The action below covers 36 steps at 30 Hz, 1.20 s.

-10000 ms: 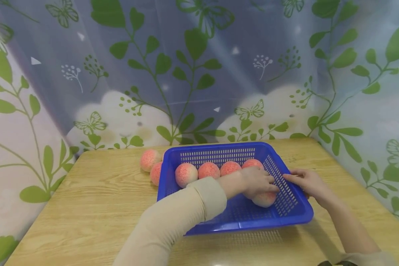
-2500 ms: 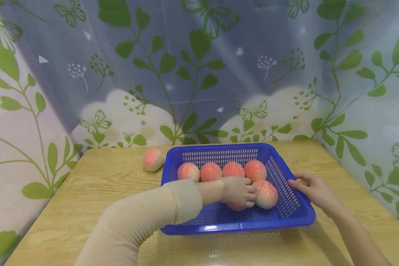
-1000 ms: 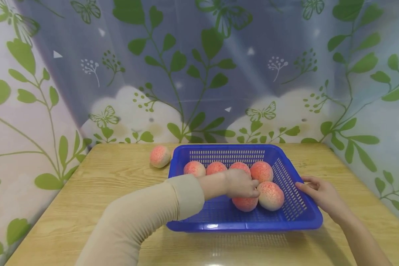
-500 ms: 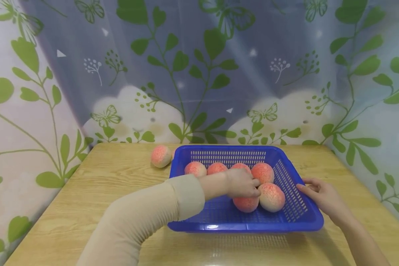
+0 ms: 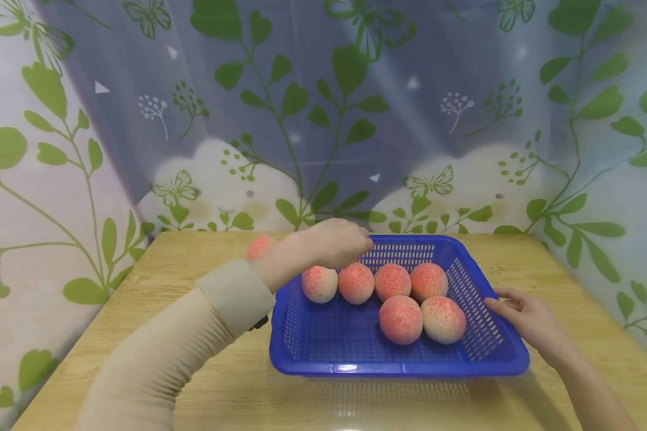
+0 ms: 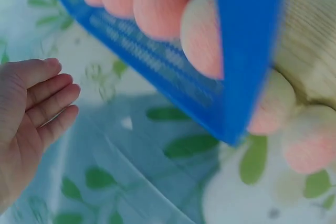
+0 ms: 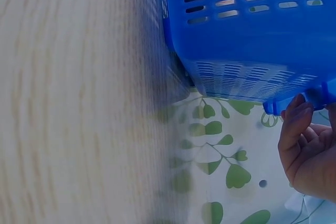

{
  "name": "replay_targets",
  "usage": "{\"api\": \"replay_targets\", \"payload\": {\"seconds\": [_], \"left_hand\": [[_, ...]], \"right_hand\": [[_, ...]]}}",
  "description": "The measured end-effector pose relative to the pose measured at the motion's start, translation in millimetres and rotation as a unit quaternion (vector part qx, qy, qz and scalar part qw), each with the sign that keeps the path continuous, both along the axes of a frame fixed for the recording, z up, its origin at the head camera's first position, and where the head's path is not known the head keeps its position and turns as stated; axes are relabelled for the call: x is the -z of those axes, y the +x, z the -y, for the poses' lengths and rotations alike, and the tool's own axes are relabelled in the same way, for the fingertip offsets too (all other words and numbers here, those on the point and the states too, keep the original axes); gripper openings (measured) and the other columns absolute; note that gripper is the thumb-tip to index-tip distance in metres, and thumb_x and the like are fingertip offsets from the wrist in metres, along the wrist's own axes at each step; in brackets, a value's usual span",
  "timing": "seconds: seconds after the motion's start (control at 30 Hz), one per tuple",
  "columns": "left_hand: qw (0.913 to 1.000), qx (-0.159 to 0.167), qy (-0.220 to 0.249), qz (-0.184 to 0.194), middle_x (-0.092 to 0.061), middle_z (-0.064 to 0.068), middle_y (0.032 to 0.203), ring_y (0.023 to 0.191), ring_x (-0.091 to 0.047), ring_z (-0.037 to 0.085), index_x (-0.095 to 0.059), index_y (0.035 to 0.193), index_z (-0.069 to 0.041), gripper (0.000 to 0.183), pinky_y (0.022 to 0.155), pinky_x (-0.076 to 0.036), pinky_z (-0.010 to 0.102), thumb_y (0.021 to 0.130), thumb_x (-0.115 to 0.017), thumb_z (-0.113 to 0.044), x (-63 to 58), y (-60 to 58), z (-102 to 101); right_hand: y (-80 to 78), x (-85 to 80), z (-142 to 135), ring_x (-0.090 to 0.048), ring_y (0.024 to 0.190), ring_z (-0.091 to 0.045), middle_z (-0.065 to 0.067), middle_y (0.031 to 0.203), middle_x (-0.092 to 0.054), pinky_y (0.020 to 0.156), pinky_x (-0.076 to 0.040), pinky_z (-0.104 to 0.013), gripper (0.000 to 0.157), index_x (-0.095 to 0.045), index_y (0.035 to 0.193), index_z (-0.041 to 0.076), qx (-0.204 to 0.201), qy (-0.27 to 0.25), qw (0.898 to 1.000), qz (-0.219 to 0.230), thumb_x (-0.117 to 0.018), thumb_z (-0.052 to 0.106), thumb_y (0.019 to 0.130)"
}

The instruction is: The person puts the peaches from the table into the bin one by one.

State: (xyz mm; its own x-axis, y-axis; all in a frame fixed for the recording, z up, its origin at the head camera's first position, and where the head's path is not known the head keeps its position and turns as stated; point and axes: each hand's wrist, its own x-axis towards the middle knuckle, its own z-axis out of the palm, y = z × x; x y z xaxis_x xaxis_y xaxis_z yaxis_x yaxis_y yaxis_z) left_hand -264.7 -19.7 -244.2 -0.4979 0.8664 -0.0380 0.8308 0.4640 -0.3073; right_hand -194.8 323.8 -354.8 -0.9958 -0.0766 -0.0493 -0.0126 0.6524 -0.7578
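Observation:
A blue plastic basket [image 5: 410,367] holds several pink-and-cream peaches. A row of them runs along its back, and a front pair has a left peach [image 5: 401,319] and a right peach [image 5: 443,319] side by side. My left hand [image 5: 331,242] hovers over the basket's back left part, above a back-row peach [image 5: 320,285]. In the left wrist view that hand [image 6: 37,114] has its fingers extended and holds nothing. At the right rim my right hand [image 5: 531,320] grips the basket, its thumb on top; the right wrist view shows its fingers [image 7: 296,124] curled under the rim.
Outside the basket's left end, a loose peach [image 5: 260,246] lies on the wooden table [image 5: 194,263], partly hidden by my left arm. The left wrist view shows two outside peaches, one nearer [image 6: 273,103] and one farther [image 6: 312,139]. A leaf-print curtain [image 5: 323,120] hangs behind.
Across these frames, a second peach has come into the front row and fewer lie outside. My left hand has just left it, moving up and left. My right hand keeps its grip.

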Motion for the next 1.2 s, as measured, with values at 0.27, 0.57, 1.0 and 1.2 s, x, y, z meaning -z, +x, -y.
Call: {"api": "replay_targets", "payload": {"seconds": [0.27,0.57,1.0,1.2], "left_hand": [[0.9876,-0.081,0.129,0.039,-0.056,0.003,0.076,0.069,-0.051,0.018,-0.06,0.079,-0.008,0.015,0.063,-0.045,0.034,0.09,-0.051,-0.005,-14.7,-15.0,58],[0.9557,-0.209,0.202,0.048,-0.062,0.012,0.083,0.076,-0.058,0.026,-0.061,0.087,-0.001,0.012,0.07,-0.047,0.038,0.091,-0.05,-0.004,7.6,-40.9,126],[0.8764,-0.378,0.288,0.077,-0.061,0.012,0.081,0.067,-0.053,0.023,-0.061,0.084,0.0,0.018,0.063,-0.045,0.038,0.091,-0.053,-0.014,50.6,-61.8,165],[0.8274,-0.452,0.312,0.118,-0.059,0.019,0.115,0.103,-0.055,0.036,-0.057,0.115,0.002,0.032,0.084,-0.045,0.049,0.092,-0.051,-0.021,72.1,-64.4,168]], "right_hand": [[-2.1,1.5,1,-0.062,0.077,-0.009,-0.017,0.101,-0.063,0.066,-0.051,-0.027,0.065,-0.032,0.132,-0.016,-0.008,-0.019,1.0,0.007,-0.05,0.035,0.095],[-0.9,2.3,2,-0.059,0.084,-0.011,-0.03,0.114,-0.055,0.067,-0.05,-0.027,0.068,-0.032,0.133,-0.016,-0.004,0.009,1.0,0.013,-0.049,0.038,0.095],[0.5,-0.2,1,-0.059,0.085,-0.013,-0.031,0.113,-0.056,0.068,-0.048,-0.027,0.068,-0.034,0.132,-0.015,0.008,0.034,0.999,0.003,-0.049,0.039,0.095],[1.8,1.1,1,-0.059,0.093,-0.024,-0.034,0.119,-0.051,0.072,-0.049,-0.033,0.069,-0.034,0.133,-0.015,0.006,0.034,0.999,0.003,-0.048,0.041,0.095]]}}
